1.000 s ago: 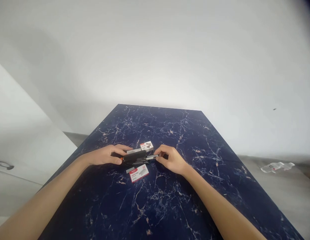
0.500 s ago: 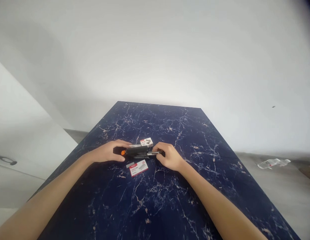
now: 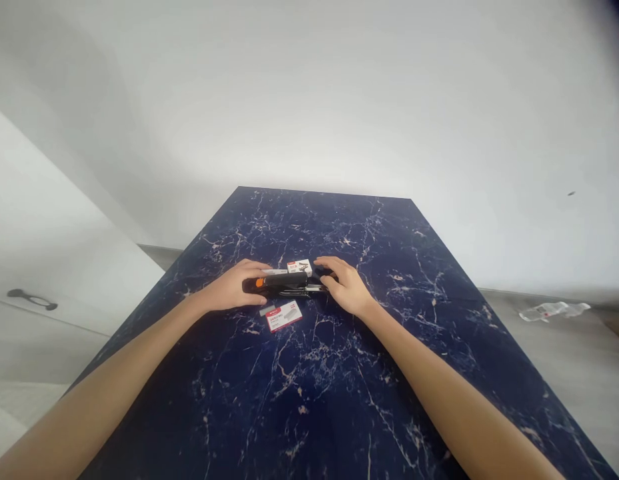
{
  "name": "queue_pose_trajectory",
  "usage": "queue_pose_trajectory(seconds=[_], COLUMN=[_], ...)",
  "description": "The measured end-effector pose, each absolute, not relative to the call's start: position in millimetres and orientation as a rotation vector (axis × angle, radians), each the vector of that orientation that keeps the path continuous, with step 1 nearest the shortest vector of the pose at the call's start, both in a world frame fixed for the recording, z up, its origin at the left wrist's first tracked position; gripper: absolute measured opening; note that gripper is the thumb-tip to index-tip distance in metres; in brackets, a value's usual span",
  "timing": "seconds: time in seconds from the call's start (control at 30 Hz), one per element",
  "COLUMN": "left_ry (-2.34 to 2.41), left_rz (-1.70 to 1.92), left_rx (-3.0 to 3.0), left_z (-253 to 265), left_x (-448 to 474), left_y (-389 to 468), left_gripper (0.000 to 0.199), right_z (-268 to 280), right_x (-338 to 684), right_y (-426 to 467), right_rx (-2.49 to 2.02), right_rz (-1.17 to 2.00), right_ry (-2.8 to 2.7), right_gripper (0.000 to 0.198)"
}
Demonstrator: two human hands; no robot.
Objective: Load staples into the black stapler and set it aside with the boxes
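A black stapler (image 3: 289, 281) with an orange piece lies on the dark blue marbled table, a metal strip showing toward its right end. My left hand (image 3: 234, 285) is around the stapler's left end, fingers behind it and thumb in front. My right hand (image 3: 346, 285) is at the right end, with fingers and thumb apart; the thumb tip is close to the metal part, and I cannot tell whether it touches. Just behind the stapler stands a small white and red box (image 3: 300, 267). A flat red and white staple box (image 3: 284, 316) lies in front of it.
The table (image 3: 309, 400) has a marbled top, and its far edge is near a pale wall. A white cabinet with a dark handle (image 3: 33, 300) stands at the left. Clear crumpled plastic (image 3: 554, 311) lies on the floor at the right.
My right hand's fingers have opened away from the metal end of the stapler. My left hand stays around the other end. The whole view has shifted slightly.
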State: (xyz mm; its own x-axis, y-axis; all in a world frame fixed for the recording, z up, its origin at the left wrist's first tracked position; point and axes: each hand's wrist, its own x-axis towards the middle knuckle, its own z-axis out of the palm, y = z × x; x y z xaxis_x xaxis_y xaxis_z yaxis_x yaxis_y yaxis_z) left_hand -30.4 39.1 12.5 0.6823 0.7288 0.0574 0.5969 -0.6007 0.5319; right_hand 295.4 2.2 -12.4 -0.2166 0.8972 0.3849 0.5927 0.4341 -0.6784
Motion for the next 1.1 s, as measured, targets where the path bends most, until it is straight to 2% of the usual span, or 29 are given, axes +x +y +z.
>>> queue_pose_trajectory(seconds=[0.13,0.3,0.47,0.57,0.7,0.83,0.9,1.03,1.1], left_ry=[1.062,1.046,0.984,0.997,1.010,1.021,1.016,0.954,0.864], left_rz=[0.434,0.504,0.544,0.523,0.477,0.481,0.619,1.196,1.288], left_rx=[2.475,2.521,2.580,2.582,2.582,2.602,2.642,2.749,2.786], left_z=[4.3,2.1,5.4,4.5,1.3,1.9,3.2,1.0,-2.7], left_x=[-31.1,-28.0,-26.3,-27.1,-29.1,-32.0,-31.9,-21.5,-12.1], left_y=[38.9,34.4,34.0,35.8,38.3,38.2,35.2,19.4,9.1], left_gripper=[0.053,0.048,0.039,0.047,0.053,0.057,0.052,0.025,0.019], right_z=[-8.7,3.6,10.0,14.6,27.0,32.7,31.4,27.7,27.4], right_x=[282.8,232.0,188.0,184.3,186.5,185.3,188.6,203.8,211.1], right_y=[-14.1,-43.3,-57.8,-59.7,-64.7,-71.2,-69.8,-57.6,-51.9], right_rx=[-1.109,-0.912,-1.228,-1.393,-1.546,-1.504,-1.455,-1.292,-1.184], right_rz=[0.196,0.180,0.108,0.207,0.449,0.431,0.474,0.613,0.681], right_ry=[-2.031,-2.383,-2.444,-2.434,-2.439,-2.484,-2.431,-2.159,-2.033], right_gripper=[0.017,0.030,0.030,0.030,0.016,0.014,0.013,0.008,0.010])
